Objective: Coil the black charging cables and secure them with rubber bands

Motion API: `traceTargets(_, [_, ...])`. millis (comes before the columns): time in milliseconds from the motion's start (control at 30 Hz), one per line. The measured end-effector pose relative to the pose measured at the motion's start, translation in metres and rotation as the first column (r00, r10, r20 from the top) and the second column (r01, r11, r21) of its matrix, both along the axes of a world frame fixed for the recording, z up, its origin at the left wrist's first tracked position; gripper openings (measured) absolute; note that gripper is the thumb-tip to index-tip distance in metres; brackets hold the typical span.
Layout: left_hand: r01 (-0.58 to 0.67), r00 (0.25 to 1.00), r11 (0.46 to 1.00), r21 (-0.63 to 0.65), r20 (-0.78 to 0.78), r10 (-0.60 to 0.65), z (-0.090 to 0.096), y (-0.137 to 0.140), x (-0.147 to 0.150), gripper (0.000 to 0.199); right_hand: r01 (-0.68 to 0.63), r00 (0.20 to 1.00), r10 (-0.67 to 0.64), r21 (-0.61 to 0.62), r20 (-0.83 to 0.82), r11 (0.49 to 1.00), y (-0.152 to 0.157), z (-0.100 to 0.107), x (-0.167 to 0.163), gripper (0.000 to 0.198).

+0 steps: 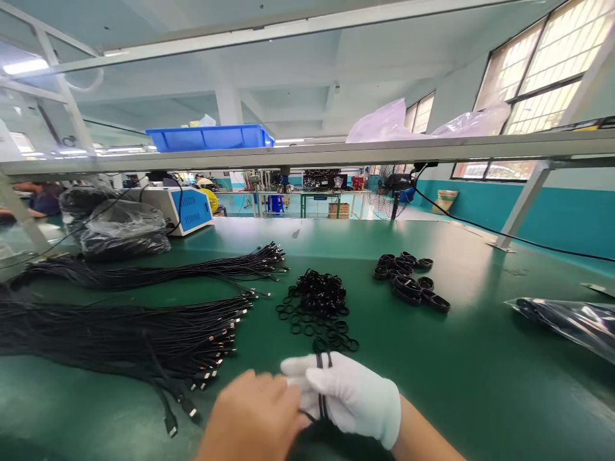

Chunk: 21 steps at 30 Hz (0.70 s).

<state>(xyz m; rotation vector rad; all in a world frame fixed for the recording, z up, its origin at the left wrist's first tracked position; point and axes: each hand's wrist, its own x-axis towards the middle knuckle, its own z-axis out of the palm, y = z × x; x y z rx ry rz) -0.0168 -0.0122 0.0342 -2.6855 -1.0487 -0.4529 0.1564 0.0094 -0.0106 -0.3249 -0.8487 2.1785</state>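
My right hand (348,394), in a white glove, is closed around a black cable (323,404) that crosses the palm and fingers in two strands. My left hand (254,410), bare and blurred, is curled beside the gloved fingertips; a thin end of the same cable runs to its fingers. Just beyond the gloved hand lies a pile of small black rings (321,298), some scattered singly toward me. To the left, a wide bundle of black cables (144,326) ends in metal-tipped plugs. Two cable plugs (180,413) lie nearest my left hand.
Another cable bundle (192,270) lies farther back. Several coiled cables (408,278) sit right of the rings, with a plastic bag (571,320) at the right edge. A blue-and-white machine (185,208) and bagged goods (125,224) stand back left. A shelf (307,153) spans overhead, holding a blue bin (209,137).
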Motion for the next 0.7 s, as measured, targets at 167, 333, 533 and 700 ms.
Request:
traceTargets(167, [0.068,0.957,0.772,-0.632,0.260,0.129,0.036,0.037,0.000,0.006,-0.281,0.960,0.280,0.018,0.024,0.960,-0.016,-0.010,-0.006,0.045])
traceTargets(333, [0.170,0.883,0.708,-0.686,0.425,0.200,-0.012,0.041,0.000,0.024,-0.136,0.985,0.134,-0.014,-0.112,0.991,-0.014,0.000,-0.007,0.039])
traceTargets(533, [-0.166,0.978,0.953,-0.253,0.084,0.193,-0.061,0.023,-0.019,0.026,0.125,0.951,-0.134,-0.049,-0.278,0.991,0.000,0.020,-0.002,0.032])
traceTargets(700, [-0.109,0.993,0.994,-0.020,-0.051,0.108,-0.055,-0.002,0.002,0.024,0.317,0.948,-0.318,-0.068,0.007,0.946,0.003,0.011,-0.003,0.042])
